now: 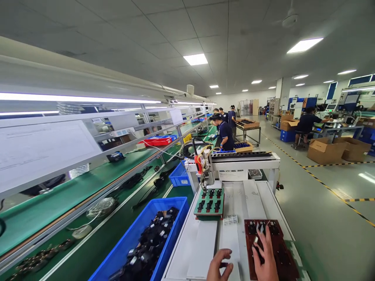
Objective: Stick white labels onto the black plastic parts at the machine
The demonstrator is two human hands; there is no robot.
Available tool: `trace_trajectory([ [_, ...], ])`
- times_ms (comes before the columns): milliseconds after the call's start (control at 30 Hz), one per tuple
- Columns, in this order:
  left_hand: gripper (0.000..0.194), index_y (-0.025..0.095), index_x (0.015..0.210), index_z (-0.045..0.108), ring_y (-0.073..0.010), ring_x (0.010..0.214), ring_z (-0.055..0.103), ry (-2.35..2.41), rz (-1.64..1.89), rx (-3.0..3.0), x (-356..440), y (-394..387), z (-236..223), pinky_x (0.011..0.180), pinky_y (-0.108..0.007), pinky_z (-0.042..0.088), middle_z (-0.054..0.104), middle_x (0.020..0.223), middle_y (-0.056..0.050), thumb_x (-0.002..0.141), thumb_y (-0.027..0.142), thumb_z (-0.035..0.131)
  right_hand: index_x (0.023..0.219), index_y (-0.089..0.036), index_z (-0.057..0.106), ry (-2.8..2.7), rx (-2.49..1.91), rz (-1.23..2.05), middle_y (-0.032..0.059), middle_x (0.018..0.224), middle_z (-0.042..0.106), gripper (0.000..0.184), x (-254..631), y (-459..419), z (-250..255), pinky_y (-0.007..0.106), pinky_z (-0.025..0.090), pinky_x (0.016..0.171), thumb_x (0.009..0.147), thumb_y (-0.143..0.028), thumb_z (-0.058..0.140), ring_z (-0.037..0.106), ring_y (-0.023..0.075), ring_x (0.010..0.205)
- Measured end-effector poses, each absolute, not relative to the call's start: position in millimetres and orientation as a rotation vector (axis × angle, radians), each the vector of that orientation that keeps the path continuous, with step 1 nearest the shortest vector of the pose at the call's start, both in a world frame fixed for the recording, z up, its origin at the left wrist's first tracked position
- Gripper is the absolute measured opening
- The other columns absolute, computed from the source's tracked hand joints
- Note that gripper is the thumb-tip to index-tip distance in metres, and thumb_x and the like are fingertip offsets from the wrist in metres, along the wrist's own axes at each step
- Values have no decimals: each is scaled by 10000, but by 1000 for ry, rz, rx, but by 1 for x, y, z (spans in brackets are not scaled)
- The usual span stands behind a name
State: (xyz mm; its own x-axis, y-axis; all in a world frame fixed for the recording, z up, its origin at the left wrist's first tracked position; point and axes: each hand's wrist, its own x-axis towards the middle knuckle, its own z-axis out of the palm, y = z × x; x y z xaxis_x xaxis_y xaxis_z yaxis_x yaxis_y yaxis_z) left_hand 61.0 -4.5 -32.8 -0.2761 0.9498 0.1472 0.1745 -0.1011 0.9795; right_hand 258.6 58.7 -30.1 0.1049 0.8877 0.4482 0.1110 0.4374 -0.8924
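My right hand (264,255) lies on a dark brown fixture tray (278,249) at the near right of the white machine bed, fingers pressed on a small black part with white tabs. My left hand (219,266) is at the bottom edge, fingers curled in a pinch on something small and dark I cannot make out, over the white bed (205,242). Further along the bed sits a green fixture (209,201) loaded with several black parts, under the machine's head (206,171).
A blue bin (133,238) of black parts stands to my left beside a long green conveyor (43,210) with cables. A second blue bin (179,176) is further along. Several people work down the line. Cardboard boxes (322,150) and yellow-black floor tape are on the right.
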Motion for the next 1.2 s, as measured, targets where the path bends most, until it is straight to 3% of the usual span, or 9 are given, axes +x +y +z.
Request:
trace_trajectory([
  [100,539,228,1152,781,-310,997,750,1273,1271,1205,63,-7,-8,874,-426,602,772,1189,-168,790,626,818,1673,-380,152,-1195,-942,897,151,1689,354,824,255,51,21,533,637,978,1016,-458,642,491,370,1474],
  [233,627,201,1219,740,-288,946,747,1025,1247,1011,73,-13,19,833,-421,602,781,1150,-158,804,668,794,1661,-403,159,-1017,-848,1130,146,1770,131,957,245,44,76,445,622,982,930,-448,774,433,374,1513],
  [433,638,179,1192,755,-248,827,738,924,1170,912,89,-31,49,834,-393,575,789,906,-108,777,657,830,1634,-443,231,-995,-761,1330,137,1752,222,901,238,29,92,520,530,1106,927,-396,788,454,373,1499],
  [633,845,296,1340,685,-336,1022,734,785,1289,733,85,-45,55,790,-413,604,716,1269,-146,611,632,947,1634,-424,236,-1122,-725,1173,60,1759,194,729,237,13,92,526,508,1157,1034,-369,645,318,331,1577],
  [767,764,286,1373,646,-306,1106,712,970,1347,923,76,-46,60,875,-366,587,721,1314,-139,684,371,966,1611,-433,288,-1038,-749,1178,91,1745,232,788,249,5,94,412,640,903,967,-350,735,469,333,1454],
  [900,702,263,1392,605,-295,1155,701,1114,1310,1000,73,-48,73,932,-362,577,731,1306,-136,760,281,909,1621,-469,247,-1019,-674,1429,95,1743,240,877,254,-8,100,370,631,740,923,-380,771,541,327,1342],
  [1033,645,249,1371,596,-285,1145,705,1094,1286,1052,76,-48,83,930,-366,587,719,1314,-135,792,264,880,1625,-478,239,-1032,-735,1483,78,1755,210,889,248,-18,96,443,630,860,916,-402,770,516,334,1377],
  [1133,618,242,1341,617,-294,1173,690,1126,1289,1085,77,-48,86,933,-369,590,694,1356,-143,780,245,879,1606,-444,296,-996,-828,1449,90,1719,293,881,246,-15,85,512,573,1036,888,-398,804,548,319,1358],
  [1200,601,241,1313,634,-303,1187,683,1137,1306,1086,77,-48,86,921,-366,593,664,1403,-147,765,238,882,1590,-408,335,-962,-877,1386,105,1698,323,863,247,-11,82,503,570,1057,874,-413,817,552,317,1352],
])
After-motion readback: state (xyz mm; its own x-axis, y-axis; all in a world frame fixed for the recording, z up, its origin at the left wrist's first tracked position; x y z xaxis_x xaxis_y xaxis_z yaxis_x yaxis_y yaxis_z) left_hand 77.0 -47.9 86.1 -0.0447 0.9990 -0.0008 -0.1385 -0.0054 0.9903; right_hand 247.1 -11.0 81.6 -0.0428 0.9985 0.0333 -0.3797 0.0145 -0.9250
